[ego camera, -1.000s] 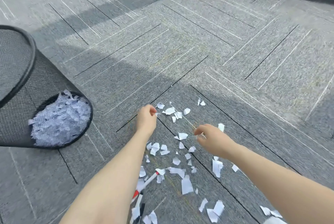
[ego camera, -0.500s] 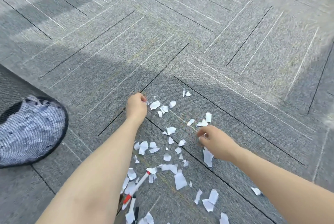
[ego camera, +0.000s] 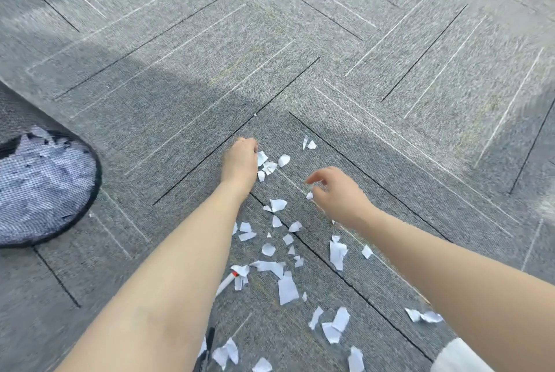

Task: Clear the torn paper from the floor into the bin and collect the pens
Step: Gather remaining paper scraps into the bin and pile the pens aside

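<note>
While torn paper scraps (ego camera: 282,254) litter carpet floor (ego camera: 300,41), left hand (ego camera: 240,161) fisted, contents untellable; right hand (ego camera: 336,191) loosely open, empty. Scraps featherlight, flimsy: pinch edges. Pen (ego camera: 225,283) near, rigid. Mesh bin (ego camera: 45,185) left.

Beside one mesh bin (ego camera: 90,200) lay roughly thirty paper scraps (ego camera: 287,287). Two pens were visible: one white (ego camera: 224,284), one black (ego camera: 209,341). Two hands: left (ego camera: 240,161), right (ego camera: 336,191).
</note>
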`<state>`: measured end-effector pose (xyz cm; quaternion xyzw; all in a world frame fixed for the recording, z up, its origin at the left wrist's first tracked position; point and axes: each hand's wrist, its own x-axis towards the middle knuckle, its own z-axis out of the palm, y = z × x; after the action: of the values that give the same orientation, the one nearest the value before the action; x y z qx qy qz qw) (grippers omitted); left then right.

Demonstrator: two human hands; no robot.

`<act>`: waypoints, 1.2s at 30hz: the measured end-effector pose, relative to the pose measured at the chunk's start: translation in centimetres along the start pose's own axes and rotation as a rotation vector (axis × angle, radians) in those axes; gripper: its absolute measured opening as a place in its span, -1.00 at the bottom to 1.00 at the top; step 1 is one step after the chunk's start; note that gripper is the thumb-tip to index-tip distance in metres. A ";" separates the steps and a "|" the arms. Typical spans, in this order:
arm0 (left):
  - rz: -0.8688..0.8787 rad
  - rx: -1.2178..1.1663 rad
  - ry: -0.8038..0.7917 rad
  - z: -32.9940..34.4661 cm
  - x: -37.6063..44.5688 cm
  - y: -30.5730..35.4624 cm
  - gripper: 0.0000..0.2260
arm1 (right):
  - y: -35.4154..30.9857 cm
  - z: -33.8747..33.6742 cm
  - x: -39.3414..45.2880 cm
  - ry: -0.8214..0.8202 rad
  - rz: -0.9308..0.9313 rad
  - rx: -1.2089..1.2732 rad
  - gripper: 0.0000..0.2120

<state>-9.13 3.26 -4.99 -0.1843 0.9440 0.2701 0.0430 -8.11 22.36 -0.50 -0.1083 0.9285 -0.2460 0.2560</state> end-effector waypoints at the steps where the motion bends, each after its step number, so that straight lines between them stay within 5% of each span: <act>1: -0.012 -0.016 0.016 0.1 -0.1 0.2 -0.86 | 0.1 -0.3 0.1 0.005 0.009 -0.005 -0.79; 8: -0.175 -0.165 -0.117 -0.7 -0.8 0.1 -0.88 | 0.5 -1.7 2.0 0.006 -0.013 -0.063 -0.75; 15: -0.235 -0.304 -0.154 -4.0 -7.4 -1.8 -0.96 | -1.2 1.5 9.3 0.230 0.107 0.018 -0.50; 21: -0.312 -0.322 -0.134 -5.2 -8.2 -2.5 -0.95 | -2.3 4.3 8.2 0.329 0.042 0.199 -0.77; 32: -0.361 -0.450 -0.067 -3.2 -11.4 -2.3 -0.96 | -4.7 4.0 6.9 -0.055 -0.098 0.283 -0.73; 36: -0.376 -0.518 -0.061 -3.8 -12.1 -2.6 -0.93 | -4.8 6.0 5.8 0.000 -0.184 0.138 -0.77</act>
<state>3.14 3.15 -0.83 -0.3523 0.7915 0.4941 0.0719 -9.49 13.96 -4.96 -0.1752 0.8956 -0.3318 0.2391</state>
